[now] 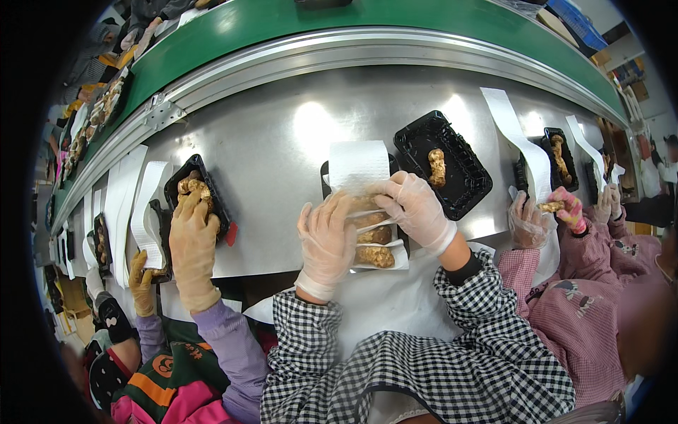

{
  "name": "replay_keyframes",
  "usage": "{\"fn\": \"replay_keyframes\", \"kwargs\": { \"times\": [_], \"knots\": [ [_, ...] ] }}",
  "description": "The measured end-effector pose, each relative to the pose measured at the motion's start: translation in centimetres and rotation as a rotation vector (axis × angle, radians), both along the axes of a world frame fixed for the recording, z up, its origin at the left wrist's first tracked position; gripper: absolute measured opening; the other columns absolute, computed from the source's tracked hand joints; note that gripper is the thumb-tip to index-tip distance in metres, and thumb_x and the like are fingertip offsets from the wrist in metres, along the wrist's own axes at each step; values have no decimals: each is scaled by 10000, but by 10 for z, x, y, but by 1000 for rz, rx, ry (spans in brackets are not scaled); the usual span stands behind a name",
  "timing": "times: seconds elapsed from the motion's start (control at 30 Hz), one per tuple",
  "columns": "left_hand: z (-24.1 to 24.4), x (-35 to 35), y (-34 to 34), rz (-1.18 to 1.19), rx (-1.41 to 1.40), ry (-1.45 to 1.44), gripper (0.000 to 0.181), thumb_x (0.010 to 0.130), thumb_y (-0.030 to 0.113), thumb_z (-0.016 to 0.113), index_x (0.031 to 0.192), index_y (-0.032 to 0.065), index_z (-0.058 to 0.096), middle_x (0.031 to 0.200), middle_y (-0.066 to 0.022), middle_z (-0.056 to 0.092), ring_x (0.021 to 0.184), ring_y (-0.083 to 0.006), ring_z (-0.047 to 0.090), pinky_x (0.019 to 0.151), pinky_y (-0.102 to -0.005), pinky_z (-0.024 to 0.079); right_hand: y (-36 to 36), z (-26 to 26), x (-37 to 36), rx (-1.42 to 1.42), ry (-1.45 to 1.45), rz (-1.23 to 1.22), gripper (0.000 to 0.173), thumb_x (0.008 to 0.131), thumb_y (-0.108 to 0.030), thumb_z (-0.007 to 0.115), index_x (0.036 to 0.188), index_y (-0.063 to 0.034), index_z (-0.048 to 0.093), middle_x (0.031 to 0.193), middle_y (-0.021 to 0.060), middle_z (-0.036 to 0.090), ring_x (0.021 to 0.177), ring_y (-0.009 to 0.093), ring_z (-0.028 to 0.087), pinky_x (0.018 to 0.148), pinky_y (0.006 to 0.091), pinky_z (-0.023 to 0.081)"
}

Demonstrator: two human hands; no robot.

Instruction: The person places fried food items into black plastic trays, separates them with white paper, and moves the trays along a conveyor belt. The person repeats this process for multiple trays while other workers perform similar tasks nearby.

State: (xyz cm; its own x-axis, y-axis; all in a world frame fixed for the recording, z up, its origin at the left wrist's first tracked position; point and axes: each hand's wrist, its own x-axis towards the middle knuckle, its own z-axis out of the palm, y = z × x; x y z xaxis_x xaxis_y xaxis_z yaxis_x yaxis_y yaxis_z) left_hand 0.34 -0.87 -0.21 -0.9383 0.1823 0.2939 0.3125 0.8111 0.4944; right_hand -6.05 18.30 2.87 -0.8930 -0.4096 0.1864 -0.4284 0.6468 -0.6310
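Observation:
Both my hands wear clear plastic gloves. Several brown mushrooms [375,256] lie in a row in a tray in front of me, with folds of white paper between them. The tray's black rim [325,170] shows behind the paper. My left hand [327,241] rests at the row's left side, fingertips on the paper and the upper mushroom. My right hand [416,209] bends its fingers over the same mushroom from the right; whether either hand grips it is hidden. A white paper strip [359,161] extends beyond my fingertips. Right of it, another black plastic tray [469,183] holds one mushroom [437,167].
A metal rail [371,47] and a green conveyor belt [424,15] run behind the steel table [265,138]. At left, a co-worker's gloved hand [196,249] reaches into a black tray [225,220]. Co-workers at right handle mushrooms beside a paper strip [522,132]. A red scrap [231,234] lies left.

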Motion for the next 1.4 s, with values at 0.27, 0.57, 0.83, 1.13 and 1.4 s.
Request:
{"fn": "replay_keyframes", "kwargs": {
  "times": [0.27,0.57,0.83,1.13,1.4],
  "knots": [
    [-3,0,-1,-8,-26,54,601,823,37,590,1399,132,448,1348,-64,529,1211,-244,507,1114,-483,238,4,2,-2,-116,-108,-43,170,876,-137,647,1032,-76,677,893,103,646,853,279,610,776,381,485],
    [4,-6,3,-32,-75,37,581,822,30,576,1381,149,471,1285,-69,544,1187,-255,508,1097,-506,259,2,3,-55,586,46,-188,325,911,-371,579,923,-67,695,920,127,637,911,310,606,789,405,507],
    [3,-2,2,-17,-53,24,593,813,16,571,1383,144,464,1313,-88,525,1188,-275,497,1092,-512,270,11,24,-22,43,-131,180,156,818,-199,672,929,-95,710,880,101,683,862,305,629,808,388,503],
    [3,-3,1,-32,-64,82,641,803,3,567,1416,134,433,1376,-106,510,1162,-286,515,1068,-503,298,10,19,-25,-86,-298,201,213,832,-170,655,1014,-75,713,900,155,697,848,327,656,779,392,520],
    [5,-4,2,-34,-91,41,612,806,13,571,1394,133,450,1364,-87,524,1184,-273,510,1069,-504,297,14,-2,-27,-166,-144,-254,275,917,-331,597,994,-79,674,950,139,661,894,314,652,787,393,523]
  ]
}}
